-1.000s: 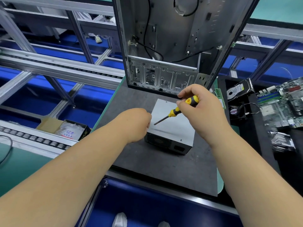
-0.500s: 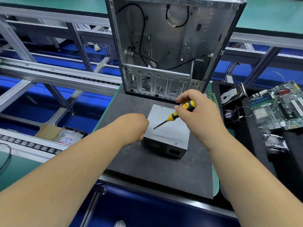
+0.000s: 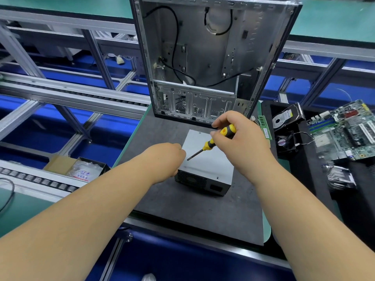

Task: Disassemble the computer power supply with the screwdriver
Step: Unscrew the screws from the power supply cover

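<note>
A grey metal power supply (image 3: 211, 161) lies on the dark mat (image 3: 198, 216), its vented side facing me. My right hand (image 3: 245, 147) grips the yellow-and-black screwdriver (image 3: 223, 133) above the box's top. The shaft slants down to the left and its tip is next to my left hand. My left hand (image 3: 166, 159) sits curled at the box's left top edge. Its fingertips are hidden, so I cannot tell what they hold.
An open, emptied computer case (image 3: 211, 57) stands upright just behind the power supply. To the right, a black tray holds a hard drive (image 3: 284, 118), a small fan (image 3: 284, 142), a motherboard (image 3: 345, 130) and a heatsink (image 3: 338, 175). A RAM stick (image 3: 264, 126) lies by the case. A box of bags (image 3: 85, 169) sits to the left.
Both hands and the screwdriver keep their places on the power supply. Only my view has drifted, showing more of the case's top.
</note>
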Demonstrator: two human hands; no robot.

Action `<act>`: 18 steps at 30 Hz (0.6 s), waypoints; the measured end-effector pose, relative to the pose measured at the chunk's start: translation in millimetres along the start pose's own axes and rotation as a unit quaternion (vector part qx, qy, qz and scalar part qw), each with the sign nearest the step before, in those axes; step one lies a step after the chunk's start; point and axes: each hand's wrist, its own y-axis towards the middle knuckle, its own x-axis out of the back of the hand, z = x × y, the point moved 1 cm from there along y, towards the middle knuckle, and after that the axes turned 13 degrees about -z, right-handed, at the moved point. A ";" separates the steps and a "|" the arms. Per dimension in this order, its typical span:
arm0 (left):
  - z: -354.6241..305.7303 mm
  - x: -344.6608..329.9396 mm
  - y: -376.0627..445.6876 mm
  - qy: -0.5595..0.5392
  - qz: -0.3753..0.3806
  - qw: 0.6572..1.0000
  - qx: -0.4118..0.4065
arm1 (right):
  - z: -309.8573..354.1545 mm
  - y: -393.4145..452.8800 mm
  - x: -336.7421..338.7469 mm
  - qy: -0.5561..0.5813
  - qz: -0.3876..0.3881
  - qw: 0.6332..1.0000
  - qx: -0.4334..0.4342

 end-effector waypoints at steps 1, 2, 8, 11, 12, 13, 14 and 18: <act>0.4 -0.9 0.1 0.001 0.000 1.000 -0.002 | 0.3 -0.1 -0.3 0.001 0.001 1.000 0.001; 0.6 -1.6 0.4 0.003 -0.002 1.000 -0.004 | 0.7 -0.2 -0.7 0.001 0.003 1.000 0.001; 2.6 -4.2 -1.9 0.001 -0.031 0.999 -0.009 | 2.7 1.6 -3.4 -0.018 0.007 1.000 0.016; 12.0 -4.5 -9.0 -0.070 -0.085 0.994 0.015 | 2.7 1.9 -5.4 -0.019 0.014 1.000 0.016; 16.3 -5.0 -12.1 -0.120 -0.109 0.985 0.052 | 2.6 1.9 -6.2 -0.016 0.015 1.000 0.014; 20.3 -6.9 -15.2 -0.180 -0.131 0.969 0.106 | 2.5 2.0 -7.0 -0.013 0.014 1.000 0.012; 23.8 -10.5 -18.2 -0.250 -0.144 0.942 0.172 | 2.5 2.0 -8.1 -0.010 0.014 1.000 0.010; 24.4 -35.0 -24.5 -0.570 -0.061 0.729 0.375 | 3.7 1.7 -14.4 -0.014 0.018 1.000 0.004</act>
